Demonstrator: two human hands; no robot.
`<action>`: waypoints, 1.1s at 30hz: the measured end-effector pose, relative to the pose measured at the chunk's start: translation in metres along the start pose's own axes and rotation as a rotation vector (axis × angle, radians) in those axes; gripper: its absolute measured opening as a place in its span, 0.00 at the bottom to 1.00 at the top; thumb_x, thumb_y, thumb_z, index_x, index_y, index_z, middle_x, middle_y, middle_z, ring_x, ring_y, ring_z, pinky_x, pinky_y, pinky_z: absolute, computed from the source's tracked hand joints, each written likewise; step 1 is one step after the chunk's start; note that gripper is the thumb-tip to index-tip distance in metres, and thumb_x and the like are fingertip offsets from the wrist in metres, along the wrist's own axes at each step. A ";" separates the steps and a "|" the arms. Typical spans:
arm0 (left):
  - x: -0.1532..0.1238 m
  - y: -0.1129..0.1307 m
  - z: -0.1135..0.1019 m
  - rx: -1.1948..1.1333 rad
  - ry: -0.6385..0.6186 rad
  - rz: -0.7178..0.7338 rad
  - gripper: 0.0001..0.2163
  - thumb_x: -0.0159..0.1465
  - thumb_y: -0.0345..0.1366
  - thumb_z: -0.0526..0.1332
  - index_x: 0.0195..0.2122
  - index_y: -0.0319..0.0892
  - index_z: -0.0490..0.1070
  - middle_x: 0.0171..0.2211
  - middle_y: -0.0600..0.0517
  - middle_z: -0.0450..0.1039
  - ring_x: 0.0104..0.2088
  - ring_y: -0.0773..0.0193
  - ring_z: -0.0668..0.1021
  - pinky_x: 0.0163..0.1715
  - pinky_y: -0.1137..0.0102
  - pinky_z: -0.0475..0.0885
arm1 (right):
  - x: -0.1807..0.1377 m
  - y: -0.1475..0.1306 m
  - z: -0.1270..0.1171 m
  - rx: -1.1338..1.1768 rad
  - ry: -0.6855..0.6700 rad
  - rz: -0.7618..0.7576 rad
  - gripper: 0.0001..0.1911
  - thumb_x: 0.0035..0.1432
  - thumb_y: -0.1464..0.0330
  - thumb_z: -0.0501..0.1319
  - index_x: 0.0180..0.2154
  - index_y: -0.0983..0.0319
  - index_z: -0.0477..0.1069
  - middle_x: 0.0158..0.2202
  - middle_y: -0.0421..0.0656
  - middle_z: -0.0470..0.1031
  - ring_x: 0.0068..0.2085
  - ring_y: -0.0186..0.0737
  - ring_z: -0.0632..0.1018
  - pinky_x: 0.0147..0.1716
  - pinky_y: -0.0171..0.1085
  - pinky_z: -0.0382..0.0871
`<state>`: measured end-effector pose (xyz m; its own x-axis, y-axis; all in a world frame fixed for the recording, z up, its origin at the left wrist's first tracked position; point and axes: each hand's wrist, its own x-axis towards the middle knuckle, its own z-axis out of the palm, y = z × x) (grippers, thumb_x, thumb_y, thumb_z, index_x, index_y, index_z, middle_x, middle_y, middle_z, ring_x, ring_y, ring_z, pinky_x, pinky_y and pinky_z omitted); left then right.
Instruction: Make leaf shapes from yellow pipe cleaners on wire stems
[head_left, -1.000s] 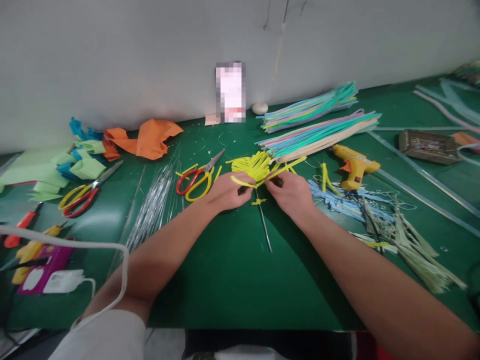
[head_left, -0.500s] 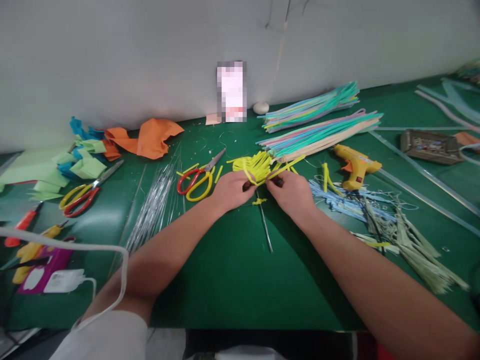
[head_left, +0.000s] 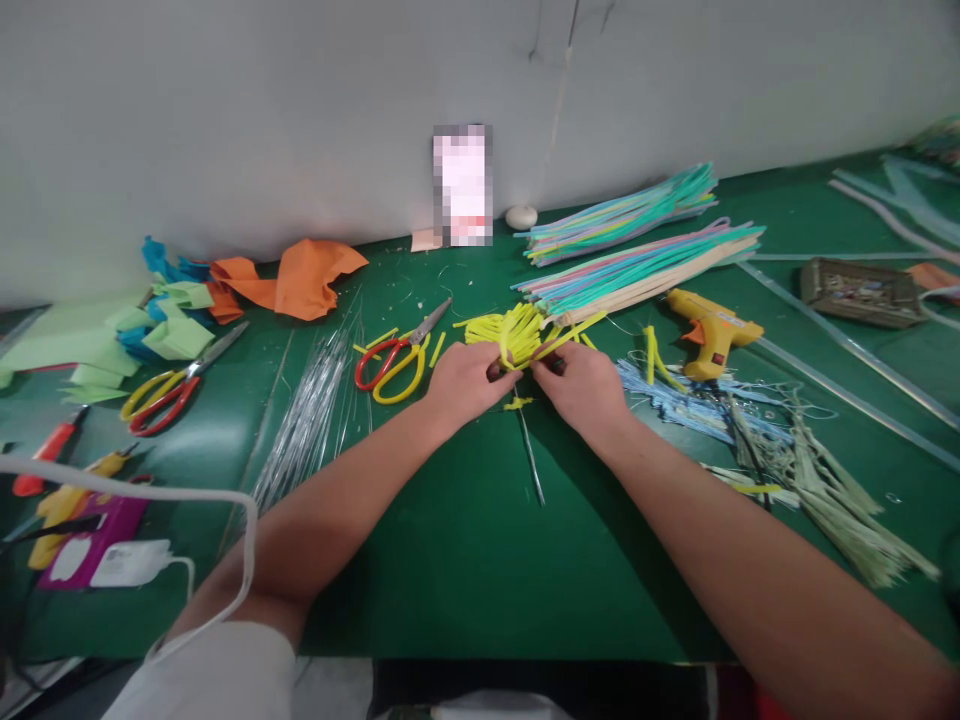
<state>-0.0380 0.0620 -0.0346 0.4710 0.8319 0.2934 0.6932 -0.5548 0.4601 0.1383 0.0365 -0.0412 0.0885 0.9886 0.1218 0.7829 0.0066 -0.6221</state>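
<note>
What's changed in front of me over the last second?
The free end of the yellow strip by your left hand has swung from pointing left to pointing up in the view, across the yellow piece. No visible grasp or release. Your right hand, the glue gun and the wires stayed about where they were.

The green table [head_left: 480, 570] carries scissors [head_left: 189, 373] at left, another pair [head_left: 415, 338] nearer the middle, silvery wires [head_left: 304, 420] between them, two neighbouring bundles of coloured stems [head_left: 641, 270] and a brown tray [head_left: 855, 310].

The fringed piece [head_left: 517, 326] is yellow, the tabletop [head_left: 465, 560] green.
</note>
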 end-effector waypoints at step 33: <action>-0.006 0.026 -0.025 -1.847 -0.021 -0.463 0.09 0.56 0.39 0.64 0.22 0.41 0.70 0.21 0.55 0.64 0.23 0.69 0.70 0.37 0.66 0.75 | -0.016 -0.014 -0.005 1.086 -0.264 0.031 0.17 0.52 0.53 0.65 0.32 0.61 0.76 0.30 0.42 0.77 0.33 0.39 0.76 0.37 0.40 0.69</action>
<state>-0.0366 0.0434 -0.0034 0.4611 0.8817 -0.1003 -0.6098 0.3969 0.6860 0.1288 0.0201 -0.0308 -0.1362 0.9907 0.0071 -0.1822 -0.0180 -0.9831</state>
